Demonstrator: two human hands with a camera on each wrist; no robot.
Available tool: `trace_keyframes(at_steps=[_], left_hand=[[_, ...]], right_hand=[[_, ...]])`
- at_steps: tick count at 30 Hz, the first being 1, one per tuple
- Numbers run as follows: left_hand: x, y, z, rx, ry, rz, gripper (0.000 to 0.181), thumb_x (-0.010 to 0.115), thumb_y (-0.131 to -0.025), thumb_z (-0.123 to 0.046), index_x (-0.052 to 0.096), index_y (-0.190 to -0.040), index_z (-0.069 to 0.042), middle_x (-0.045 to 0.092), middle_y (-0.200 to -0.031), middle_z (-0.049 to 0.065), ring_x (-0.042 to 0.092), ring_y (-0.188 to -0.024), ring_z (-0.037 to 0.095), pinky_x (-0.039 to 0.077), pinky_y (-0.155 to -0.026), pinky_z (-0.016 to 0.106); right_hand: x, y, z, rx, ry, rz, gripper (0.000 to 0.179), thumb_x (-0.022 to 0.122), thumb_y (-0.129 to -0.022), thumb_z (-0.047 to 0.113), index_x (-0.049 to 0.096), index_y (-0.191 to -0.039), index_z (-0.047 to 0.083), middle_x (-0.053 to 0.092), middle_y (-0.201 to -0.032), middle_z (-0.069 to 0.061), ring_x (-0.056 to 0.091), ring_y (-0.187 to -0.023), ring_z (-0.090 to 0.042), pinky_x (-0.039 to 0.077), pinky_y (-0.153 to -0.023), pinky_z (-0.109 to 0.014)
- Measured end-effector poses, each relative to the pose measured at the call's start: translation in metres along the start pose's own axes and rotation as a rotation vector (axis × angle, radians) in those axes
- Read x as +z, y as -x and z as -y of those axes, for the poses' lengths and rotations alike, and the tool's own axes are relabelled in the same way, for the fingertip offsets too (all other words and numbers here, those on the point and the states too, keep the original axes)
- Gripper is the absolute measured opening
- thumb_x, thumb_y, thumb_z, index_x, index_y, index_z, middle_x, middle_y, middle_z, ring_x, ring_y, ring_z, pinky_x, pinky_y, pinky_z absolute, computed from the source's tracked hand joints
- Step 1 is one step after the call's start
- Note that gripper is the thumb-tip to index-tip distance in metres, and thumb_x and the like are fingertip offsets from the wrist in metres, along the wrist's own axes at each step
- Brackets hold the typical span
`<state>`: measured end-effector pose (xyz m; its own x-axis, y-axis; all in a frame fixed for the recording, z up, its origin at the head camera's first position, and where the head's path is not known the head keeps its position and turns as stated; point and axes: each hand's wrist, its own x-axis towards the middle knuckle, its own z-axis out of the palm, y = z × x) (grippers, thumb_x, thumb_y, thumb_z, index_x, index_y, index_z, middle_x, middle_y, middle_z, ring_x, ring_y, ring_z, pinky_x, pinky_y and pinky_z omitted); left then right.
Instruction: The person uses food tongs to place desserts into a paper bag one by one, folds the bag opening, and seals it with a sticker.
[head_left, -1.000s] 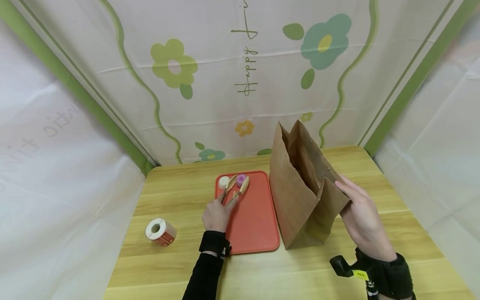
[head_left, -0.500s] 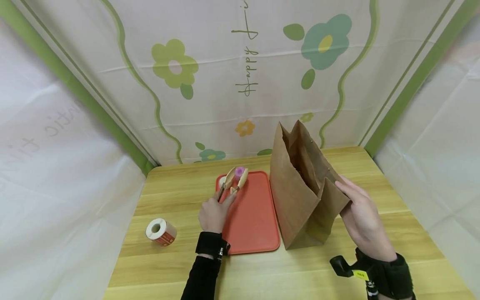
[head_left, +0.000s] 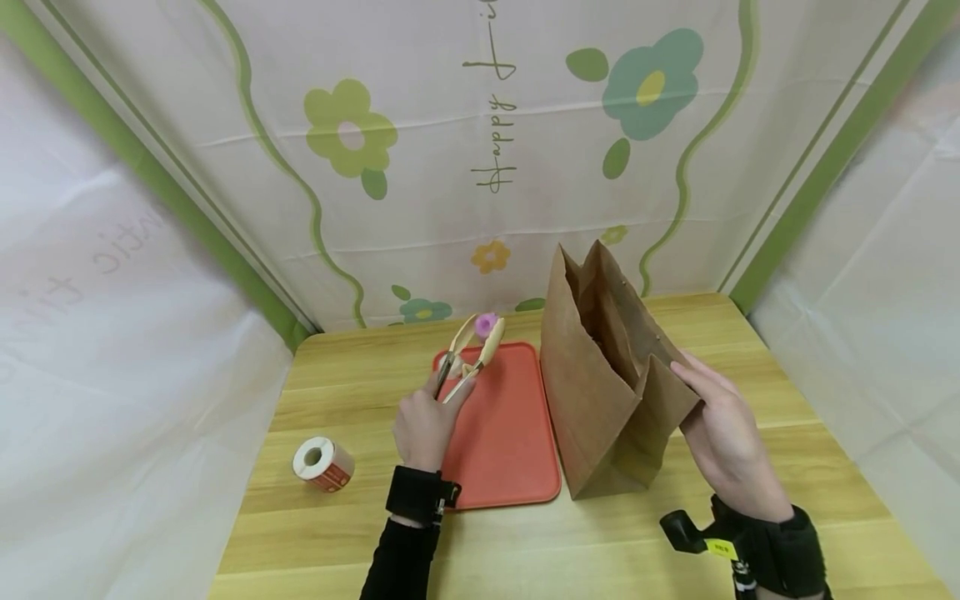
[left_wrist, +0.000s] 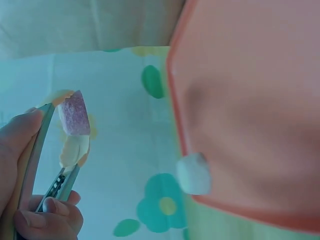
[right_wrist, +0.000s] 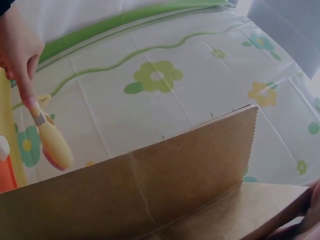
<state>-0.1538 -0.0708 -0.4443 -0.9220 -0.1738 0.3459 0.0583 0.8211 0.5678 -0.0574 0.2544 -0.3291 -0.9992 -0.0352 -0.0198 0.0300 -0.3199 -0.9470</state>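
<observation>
My left hand (head_left: 423, 429) holds a pair of metal tongs (head_left: 491, 342) with cream, scalloped tips. Between those tips is a small purple piece (head_left: 486, 325), raised above the far edge of the red tray (head_left: 510, 450); its kind is unclear, though the left wrist view shows a rough-textured purple block (left_wrist: 75, 114). A white rounded piece (left_wrist: 194, 174) stays at the tray's far left corner, partly behind the tongs in the head view. With my right hand (head_left: 726, 437) I grip the right rim of an upright, open brown paper bag (head_left: 588, 400). The bag's bottom inside is hidden.
A roll of labels (head_left: 322, 464) stands on the wooden table (head_left: 360, 533) left of the tray. The bag stands close along the tray's right side. Behind the table hangs a flower-printed curtain (head_left: 450, 217), with white sheets on both sides.
The tongs have lifted the purple piece off the tray, upward and toward the far edge. My left hand has shifted slightly left. The right hand and bag have stayed put.
</observation>
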Motion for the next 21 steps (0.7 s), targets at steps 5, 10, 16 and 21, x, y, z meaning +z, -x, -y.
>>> trace_keyframes(at_steps=[5,10,16,21], left_hand=[[-0.011,-0.001,-0.011,0.045,0.008,-0.033,0.077,0.060,-0.077,-0.078,0.073,-0.119,-0.014,0.027,-0.048,-0.004,0.030,-0.038,0.015,0.020,-0.037,0.031],[-0.024,-0.002,-0.021,0.087,0.015,-0.047,0.074,0.060,-0.078,-0.077,0.073,-0.114,-0.013,0.022,-0.051,-0.006,0.025,-0.039,0.015,0.019,-0.038,0.031],[-0.037,-0.001,-0.034,0.116,0.035,-0.063,0.073,0.058,-0.079,-0.078,0.072,-0.112,-0.015,0.027,-0.052,-0.003,0.025,-0.042,0.015,0.018,-0.039,0.031],[-0.049,0.002,-0.044,0.147,0.058,-0.085,0.069,0.060,-0.079,-0.076,0.070,-0.106,-0.013,0.029,-0.052,-0.002,0.023,-0.043,0.015,0.019,-0.040,0.032]], right_hand=[[0.000,0.000,0.000,-0.002,-0.002,0.001,0.061,0.039,-0.109,0.028,0.013,-0.156,0.000,0.008,-0.159,-0.016,0.012,-0.145,-0.027,0.028,-0.106,-0.027],[0.000,0.001,0.000,-0.005,-0.005,0.006,0.061,0.039,-0.109,0.028,0.013,-0.156,0.000,0.008,-0.160,-0.015,0.012,-0.145,-0.027,0.028,-0.105,-0.027],[0.000,0.001,0.000,-0.006,-0.005,0.003,0.060,0.039,-0.109,0.029,0.015,-0.156,-0.001,0.012,-0.157,-0.014,0.015,-0.143,-0.027,0.031,-0.102,-0.025],[0.000,0.001,-0.001,-0.006,-0.010,0.010,0.060,0.039,-0.109,0.028,0.016,-0.156,0.000,0.013,-0.157,-0.014,0.015,-0.143,-0.027,0.030,-0.102,-0.025]])
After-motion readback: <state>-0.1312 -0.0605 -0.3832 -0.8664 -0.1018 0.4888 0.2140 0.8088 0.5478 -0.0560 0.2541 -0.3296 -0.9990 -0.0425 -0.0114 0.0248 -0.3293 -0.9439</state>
